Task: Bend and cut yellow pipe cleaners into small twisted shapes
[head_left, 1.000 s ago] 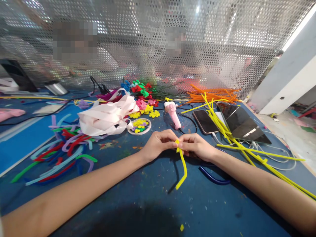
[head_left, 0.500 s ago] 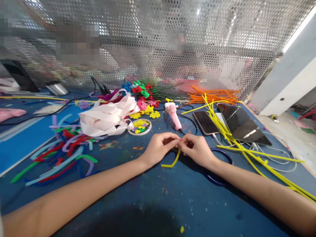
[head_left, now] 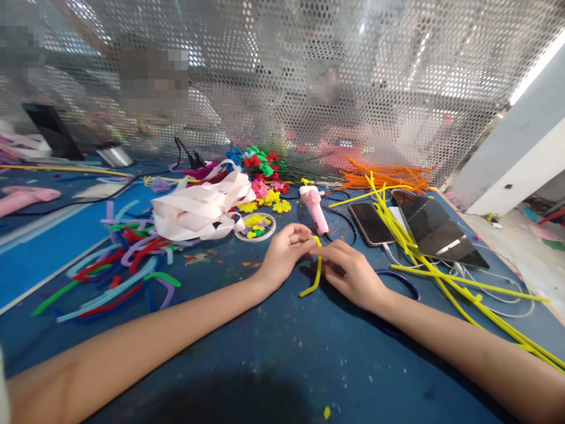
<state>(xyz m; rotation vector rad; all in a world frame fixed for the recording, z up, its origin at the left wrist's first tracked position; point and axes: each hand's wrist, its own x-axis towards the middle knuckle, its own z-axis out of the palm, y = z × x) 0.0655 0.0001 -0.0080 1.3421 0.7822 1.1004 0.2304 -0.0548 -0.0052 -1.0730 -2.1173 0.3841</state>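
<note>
Between my two hands is a yellow pipe cleaner [head_left: 316, 277], its bent tail hanging down over the blue table. My left hand [head_left: 285, 256] pinches its upper end, where a small yellow curl shows at the fingertips. My right hand [head_left: 353, 272] has its fingers closed against the same spot from the other side; the exact grip is partly hidden. Just beyond the hands lies a pink glue gun [head_left: 315, 211]. A round dish [head_left: 272, 227] of small coloured pieces sits past my left hand, near several yellow felt-like flowers [head_left: 281, 205].
Left are loose coloured pipe cleaners [head_left: 132, 277] and a heap of pale ribbon [head_left: 198, 209]. Right lie a phone [head_left: 369, 222], a tablet [head_left: 445, 232], yellow pipe cleaners [head_left: 424, 259], white cables and a dark blue ring [head_left: 412, 284]. A perforated metal screen [head_left: 265, 76] stands behind.
The right hand's fingers have stretched across toward the left fingertips. A yellow curl now shows above them, and the pipe cleaner's tail hangs straighter. The view has shifted slightly left.
</note>
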